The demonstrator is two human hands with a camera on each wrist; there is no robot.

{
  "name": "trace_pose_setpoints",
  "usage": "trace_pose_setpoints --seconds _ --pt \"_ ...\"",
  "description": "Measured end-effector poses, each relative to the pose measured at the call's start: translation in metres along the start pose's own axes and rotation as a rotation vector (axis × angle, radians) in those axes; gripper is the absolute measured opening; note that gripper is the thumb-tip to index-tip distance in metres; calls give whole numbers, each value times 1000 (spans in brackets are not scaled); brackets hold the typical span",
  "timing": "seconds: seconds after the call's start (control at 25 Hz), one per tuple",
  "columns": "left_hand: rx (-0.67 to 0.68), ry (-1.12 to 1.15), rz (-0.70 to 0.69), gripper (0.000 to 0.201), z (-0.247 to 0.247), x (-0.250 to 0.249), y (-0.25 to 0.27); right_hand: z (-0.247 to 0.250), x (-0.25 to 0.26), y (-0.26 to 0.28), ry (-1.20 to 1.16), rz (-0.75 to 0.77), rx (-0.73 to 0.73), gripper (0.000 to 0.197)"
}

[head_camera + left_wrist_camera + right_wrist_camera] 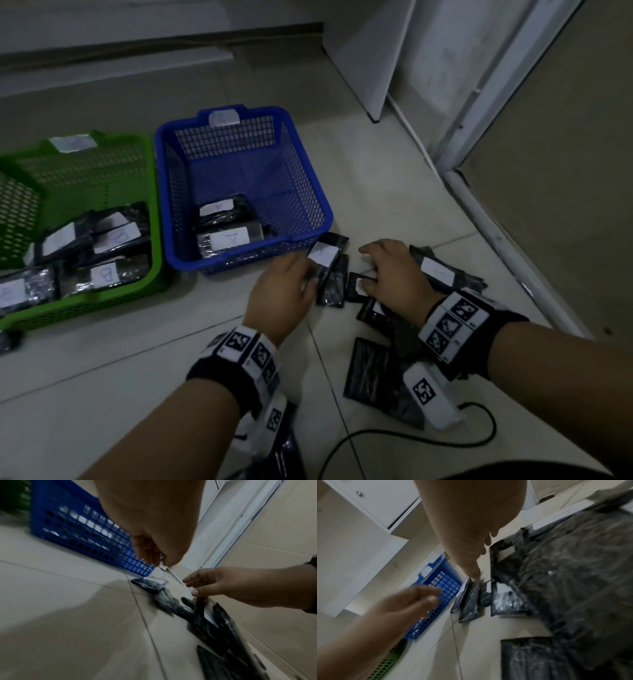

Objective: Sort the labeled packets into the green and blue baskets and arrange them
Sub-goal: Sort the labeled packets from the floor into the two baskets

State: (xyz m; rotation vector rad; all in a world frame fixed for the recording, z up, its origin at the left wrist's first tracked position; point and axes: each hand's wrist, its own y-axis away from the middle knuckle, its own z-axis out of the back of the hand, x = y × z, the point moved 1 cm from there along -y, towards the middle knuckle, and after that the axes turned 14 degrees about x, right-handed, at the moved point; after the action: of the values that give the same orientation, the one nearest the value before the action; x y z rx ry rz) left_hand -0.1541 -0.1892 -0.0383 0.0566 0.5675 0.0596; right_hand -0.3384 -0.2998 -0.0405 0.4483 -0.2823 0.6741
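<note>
Floor, dim light. Blue basket (pixel 310 192) at 11 o'clock, two "A" packets (pixel 228 236) laid inside. Green basket (pixel 150 192) at 9 o'clock, several packets within, "B" read on one. Loose packets (pixel 373 370) heaped at 3 o'clock. One packet (pixel 327 255) is pinched by the left hand (pixel 281 298) beside the blue rim. Right hand (pixel 394 274) is spread, fingertips resting on the heap.

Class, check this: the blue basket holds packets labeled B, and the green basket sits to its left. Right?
Not quite. The packets in the blue basket are labeled A, as the head view shows. The green basket does sit to its left.
</note>
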Motion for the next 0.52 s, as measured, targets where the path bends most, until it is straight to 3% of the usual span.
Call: trace_pose_setpoints --seconds 0.12,0.24,0.32,0.4,0.52 --pt "85 133 341 49 -29 -1 -21 0 -21 10 26 -51 97 65" --pt "154 -4 543 67 -39 -10 -36 2 -27 20 17 -26 190 68" --pt "159 -21 571 73 -44 -8 -44 6 -30 22 36 -30 206 64" --pt "167 97 549 73 -46 1 -47 12 -30 20 -10 -42 233 49" --pt "194 465 475 41 -32 13 -42 24 -23 17 -264 0 293 17"
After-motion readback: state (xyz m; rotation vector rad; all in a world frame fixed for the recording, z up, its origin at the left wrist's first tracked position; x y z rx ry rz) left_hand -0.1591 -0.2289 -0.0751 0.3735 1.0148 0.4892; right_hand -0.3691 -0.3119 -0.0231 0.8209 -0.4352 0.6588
